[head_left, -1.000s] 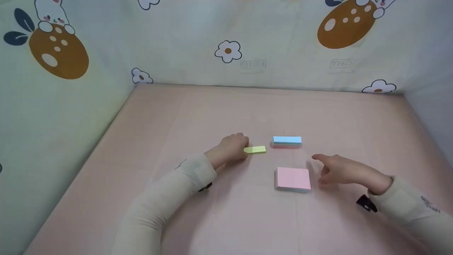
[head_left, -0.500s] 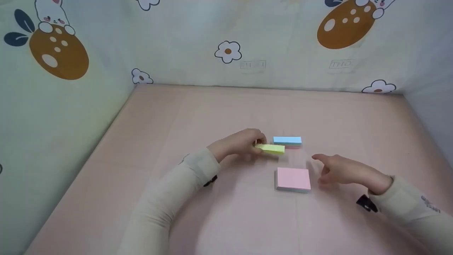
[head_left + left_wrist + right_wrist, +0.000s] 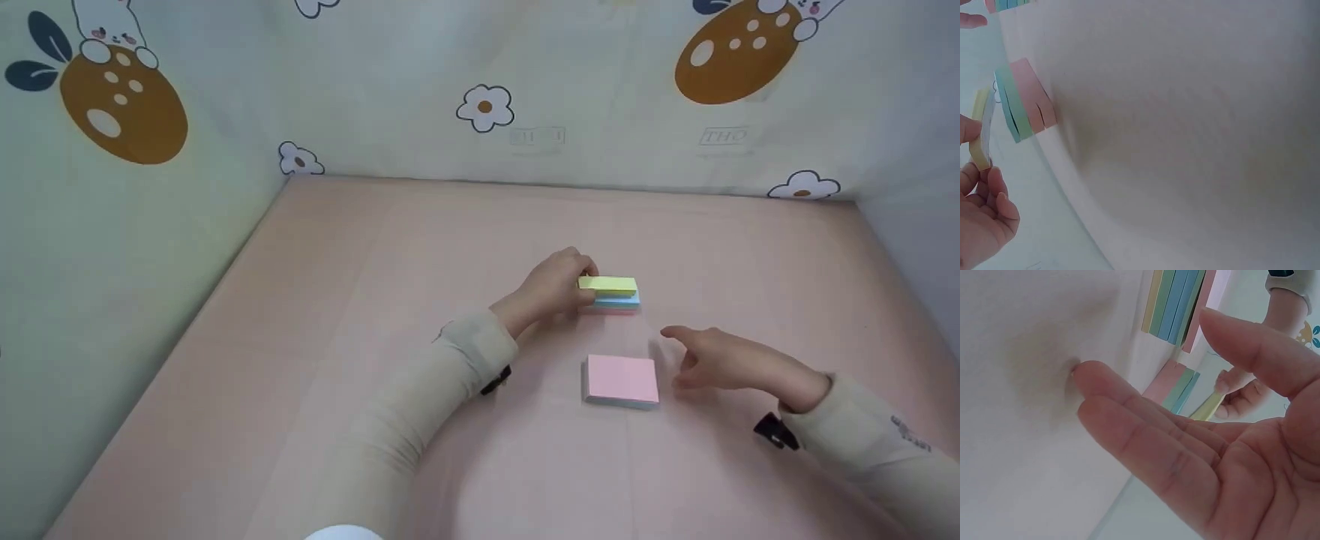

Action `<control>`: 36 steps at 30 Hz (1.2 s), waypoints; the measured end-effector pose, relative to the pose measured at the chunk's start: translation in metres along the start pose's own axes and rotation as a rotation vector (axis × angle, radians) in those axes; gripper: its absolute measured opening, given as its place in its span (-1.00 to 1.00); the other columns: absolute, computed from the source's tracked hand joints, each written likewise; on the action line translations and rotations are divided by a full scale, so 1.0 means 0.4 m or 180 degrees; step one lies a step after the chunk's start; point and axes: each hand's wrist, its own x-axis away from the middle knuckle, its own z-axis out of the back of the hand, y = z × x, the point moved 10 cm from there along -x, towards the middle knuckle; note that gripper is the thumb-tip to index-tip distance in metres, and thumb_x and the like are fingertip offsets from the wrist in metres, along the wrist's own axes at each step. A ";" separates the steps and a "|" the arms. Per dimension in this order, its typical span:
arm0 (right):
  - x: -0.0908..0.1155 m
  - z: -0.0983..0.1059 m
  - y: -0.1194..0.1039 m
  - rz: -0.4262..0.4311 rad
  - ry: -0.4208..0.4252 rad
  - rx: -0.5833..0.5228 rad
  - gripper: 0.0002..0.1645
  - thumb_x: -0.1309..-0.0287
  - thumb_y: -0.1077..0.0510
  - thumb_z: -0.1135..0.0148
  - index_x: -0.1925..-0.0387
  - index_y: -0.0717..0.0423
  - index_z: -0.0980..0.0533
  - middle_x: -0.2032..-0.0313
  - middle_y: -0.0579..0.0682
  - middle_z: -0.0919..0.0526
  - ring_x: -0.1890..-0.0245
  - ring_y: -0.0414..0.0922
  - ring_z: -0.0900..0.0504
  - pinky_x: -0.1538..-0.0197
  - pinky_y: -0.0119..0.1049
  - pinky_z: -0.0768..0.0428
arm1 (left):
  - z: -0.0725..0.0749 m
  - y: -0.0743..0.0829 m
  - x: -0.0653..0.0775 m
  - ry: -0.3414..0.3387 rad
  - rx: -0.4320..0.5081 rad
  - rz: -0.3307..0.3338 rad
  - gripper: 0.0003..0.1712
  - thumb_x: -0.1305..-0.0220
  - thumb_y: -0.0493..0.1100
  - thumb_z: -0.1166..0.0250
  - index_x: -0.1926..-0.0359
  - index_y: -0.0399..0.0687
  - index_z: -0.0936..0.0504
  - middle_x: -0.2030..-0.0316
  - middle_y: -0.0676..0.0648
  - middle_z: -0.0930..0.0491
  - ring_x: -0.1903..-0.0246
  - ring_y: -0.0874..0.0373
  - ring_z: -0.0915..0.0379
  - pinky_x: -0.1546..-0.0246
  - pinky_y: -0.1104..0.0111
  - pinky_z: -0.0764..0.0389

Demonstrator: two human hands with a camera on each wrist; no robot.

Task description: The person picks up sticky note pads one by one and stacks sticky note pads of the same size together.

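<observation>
My left hand [image 3: 553, 285] pinches a narrow yellow sticky note pad [image 3: 609, 285] by its left end. In the left wrist view a gap shows between that yellow pad [image 3: 982, 128] and the small stack of narrow pads [image 3: 1026, 100], pink at the bottom with green and blue above. From the head the stack's blue top [image 3: 618, 300] is partly covered by the yellow pad. My right hand [image 3: 724, 360] rests at the right with fingers extended and holds nothing. Left of its fingers lies a larger stack of square sticky notes [image 3: 621, 379], pink on top.
A pink-covered table [image 3: 450, 225] carries both stacks. Pale patterned sheeting [image 3: 375, 90] walls it in at the back and sides. In the right wrist view the square stack's layered edges [image 3: 1174, 306] show yellow, green, blue and pink.
My left hand has carried the yellow pad rightward and away from me, from beside the narrow stack to over it. My right hand and the square stack have stayed put.
</observation>
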 end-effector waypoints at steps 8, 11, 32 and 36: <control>0.000 0.005 0.002 0.0028 0.0036 -0.0008 -0.15 0.06 0.22 -0.16 -0.25 0.43 -0.06 0.48 -0.09 -0.57 0.45 -0.20 -0.45 0.33 -0.31 -0.39 | -0.029 -0.005 -0.009 -0.0032 0.0138 0.0036 -0.75 -0.08 -0.16 -0.23 0.16 -0.03 -0.59 0.30 0.03 -0.41 0.28 0.22 -0.30 0.20 0.46 -0.36; 0.000 0.006 0.004 0.0015 0.0040 -0.0015 -0.15 0.06 0.22 -0.17 -0.25 0.43 -0.06 0.48 -0.10 -0.57 0.45 -0.20 -0.45 0.33 -0.30 -0.39 | -0.035 -0.001 -0.005 -0.0047 0.0107 -0.0031 -0.76 -0.11 -0.16 -0.22 0.15 -0.03 -0.59 0.30 0.02 -0.40 0.28 0.21 -0.31 0.21 0.45 -0.36; -0.114 0.147 -0.035 0.0523 0.1206 0.0353 -0.50 -0.06 0.30 -0.18 -0.04 0.47 -0.36 0.32 0.27 -0.61 0.37 0.02 -0.58 0.30 -0.14 -0.54 | -0.036 -0.076 0.020 -0.0255 0.0367 0.0109 -0.64 -0.12 -0.21 -0.14 0.02 -0.13 -0.55 0.24 -0.03 -0.47 0.27 0.19 -0.31 0.19 0.42 -0.37; -0.150 0.131 -0.037 0.0525 0.1132 0.0347 -0.53 -0.06 0.27 -0.22 -0.02 0.41 -0.40 0.28 0.29 -0.61 0.32 0.04 -0.58 0.25 -0.11 -0.53 | -0.044 -0.070 0.018 -0.0305 0.0385 0.0144 -0.66 -0.13 -0.19 -0.18 0.03 -0.10 -0.55 0.31 0.00 -0.47 0.32 0.21 -0.32 0.28 0.44 -0.35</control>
